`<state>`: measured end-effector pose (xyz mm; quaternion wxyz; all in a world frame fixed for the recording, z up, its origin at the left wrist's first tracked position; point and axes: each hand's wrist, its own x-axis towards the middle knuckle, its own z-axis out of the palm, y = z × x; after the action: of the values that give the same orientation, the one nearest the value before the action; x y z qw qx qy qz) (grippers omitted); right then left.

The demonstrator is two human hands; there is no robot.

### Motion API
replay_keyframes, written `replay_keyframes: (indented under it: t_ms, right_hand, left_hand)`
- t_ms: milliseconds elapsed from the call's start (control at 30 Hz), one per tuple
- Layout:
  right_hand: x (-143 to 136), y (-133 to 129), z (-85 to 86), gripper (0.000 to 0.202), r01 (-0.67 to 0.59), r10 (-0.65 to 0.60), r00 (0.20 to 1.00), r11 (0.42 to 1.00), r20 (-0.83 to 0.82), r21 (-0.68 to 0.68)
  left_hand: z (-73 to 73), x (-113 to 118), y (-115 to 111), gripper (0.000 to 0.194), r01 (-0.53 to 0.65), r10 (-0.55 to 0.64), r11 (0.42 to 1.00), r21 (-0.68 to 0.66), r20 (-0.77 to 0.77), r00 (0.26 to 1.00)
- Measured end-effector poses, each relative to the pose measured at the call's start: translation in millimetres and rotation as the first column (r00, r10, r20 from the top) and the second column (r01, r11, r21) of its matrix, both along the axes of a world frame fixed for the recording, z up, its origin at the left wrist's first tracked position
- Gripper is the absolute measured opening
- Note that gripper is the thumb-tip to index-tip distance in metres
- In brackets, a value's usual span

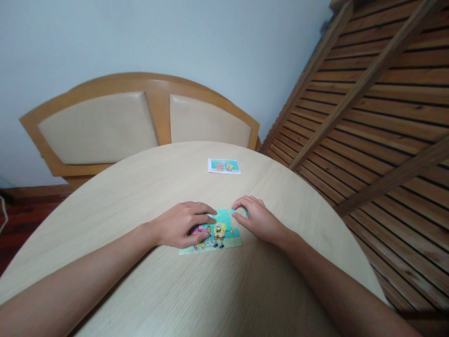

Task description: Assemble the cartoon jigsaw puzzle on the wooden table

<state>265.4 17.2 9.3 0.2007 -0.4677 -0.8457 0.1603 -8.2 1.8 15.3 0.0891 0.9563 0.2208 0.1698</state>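
A jigsaw puzzle [219, 229] with a yellow and a pink cartoon figure lies on the table, its upper right part showing a gap. My left hand [187, 224] rests over the puzzle's left side, fingers spread and palm down, covering part of the pink figure. At the upper right edge, my right hand [257, 217] curves its thumb and index finger around a small teal piece [244, 213]. Whether the fingertips touch the whole piece is hard to make out.
A reference picture card [225, 166] lies farther back on the round wooden table [147, 178]. Behind the table stands a padded bench back [163, 112] against the wall. Wooden slats [379, 117] rise on the right.
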Motion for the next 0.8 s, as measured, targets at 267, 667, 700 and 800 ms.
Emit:
replay_keyframes:
  t_ms: [267, 667, 700, 800]
  right_hand:
    - [-2.3, 1.7, -2.9, 0.008, -0.003, 0.003, 1.0, 0.999, 0.005, 0.037]
    - [7.3, 2.0, 8.7, 0.012, -0.059, 0.052, 0.997, 0.989, 0.059, 0.137]
    - [11.3, 4.0, 10.8, 0.013, -0.025, 0.019, 0.999, 0.989, 0.048, 0.145]
    - [27.1, 11.9, 15.9, 0.015, 0.147, -0.155, 0.987, 0.978, 0.041, 0.149]
  left_hand:
    - [-2.3, -1.4, 1.3, 0.037, 0.0, 0.0, 1.0, -0.009, -0.028, 1.0]
    - [-2.2, -1.2, 1.1, 0.037, 0.003, -0.003, 1.0, -0.01, -0.023, 1.0]
    - [-2.3, -1.2, 1.1, 0.036, 0.003, -0.003, 1.0, -0.009, -0.023, 1.0]
    - [-2.4, -1.2, 1.2, 0.035, 0.003, -0.003, 1.0, -0.004, -0.023, 1.0]
